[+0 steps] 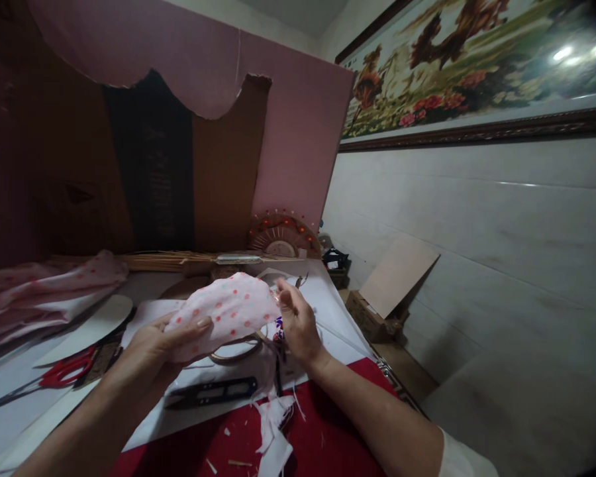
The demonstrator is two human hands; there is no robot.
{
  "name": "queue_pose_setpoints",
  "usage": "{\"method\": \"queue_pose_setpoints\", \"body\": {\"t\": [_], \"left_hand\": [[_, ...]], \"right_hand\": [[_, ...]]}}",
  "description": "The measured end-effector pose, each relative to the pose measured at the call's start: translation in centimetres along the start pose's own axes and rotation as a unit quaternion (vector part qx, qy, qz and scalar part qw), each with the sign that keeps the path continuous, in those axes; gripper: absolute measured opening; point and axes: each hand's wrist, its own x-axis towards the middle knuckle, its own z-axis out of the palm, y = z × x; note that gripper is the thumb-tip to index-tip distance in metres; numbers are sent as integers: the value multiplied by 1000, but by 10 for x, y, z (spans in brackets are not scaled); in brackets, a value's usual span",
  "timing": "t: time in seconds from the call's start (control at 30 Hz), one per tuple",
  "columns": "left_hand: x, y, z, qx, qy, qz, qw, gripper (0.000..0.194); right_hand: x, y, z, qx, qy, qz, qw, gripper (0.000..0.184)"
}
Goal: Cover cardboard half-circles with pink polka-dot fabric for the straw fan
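Note:
My left hand point(163, 341) grips the left end of an oval piece of white polka-dot cloth point(231, 308) with red dots, its thumb pressed on top. At the cloth's right edge my right hand point(300, 324) is closed, fingertips pinched together. Something small glints by those fingertips, too small to name. Beneath the cloth, partly covered, lies a round hoop point(236, 350). Dark thread snips point(211, 392) rest on the table in front of it. Frayed white fabric scraps point(273, 430) lie on a red cloth point(322, 424) nearest me.
Red-handled scissors point(69, 370) and a pale oval template point(92, 328) lie at left, with more dotted fabric point(44, 291) behind. A wheel of pins point(283, 235) stands at the back before a torn pink panel point(302, 119). A tiled wall point(501, 265) borders the right.

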Motion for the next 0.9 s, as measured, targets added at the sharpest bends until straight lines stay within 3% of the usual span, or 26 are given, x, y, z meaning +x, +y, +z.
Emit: {"method": "queue_pose_setpoints", "body": {"t": [0.03,0.1,0.17,0.2,0.33,0.43,0.5,0.6,0.67,0.7,0.73,0.8,0.83,0.9], "left_hand": [[-1,1,1,0,-2,-4,1000,60],[-2,2,1,3,-5,-9,1000,60],[-2,2,0,17,-6,-6,1000,58],[-2,1,-1,26,-8,-6,1000,57],[1,-7,-2,54,-8,-4,998,56],[5,-13,0,78,16,26,997,55],[7,-13,-2,103,50,59,992,52],[7,-9,-8,152,151,153,965,52],[6,-8,-11,222,207,284,910,45],[5,-9,-11,281,199,373,862,41],[4,-13,-11,352,164,464,796,39],[6,-25,-8,497,45,597,628,46],[8,-32,-6,555,-9,625,549,52],[15,-45,-4,639,-57,629,439,62]], "right_hand": [[0,-3,1,92,-17,54,994,87],[-2,-10,5,260,-92,160,948,82],[-7,-15,7,352,-155,233,893,81],[-9,-17,8,365,-166,251,881,80],[-15,-18,9,339,-125,265,894,54],[-16,-21,10,360,-108,271,886,41],[-15,-25,11,382,-94,273,878,41],[-14,-27,12,394,-60,279,874,40],[-15,-26,12,393,-51,279,875,38],[-15,-25,13,389,-51,278,877,36],[-16,-25,14,387,-54,277,878,35],[-18,-24,16,392,-63,272,877,32],[-19,-23,17,395,-66,270,876,31],[-19,-23,18,404,-67,265,873,30]]}}
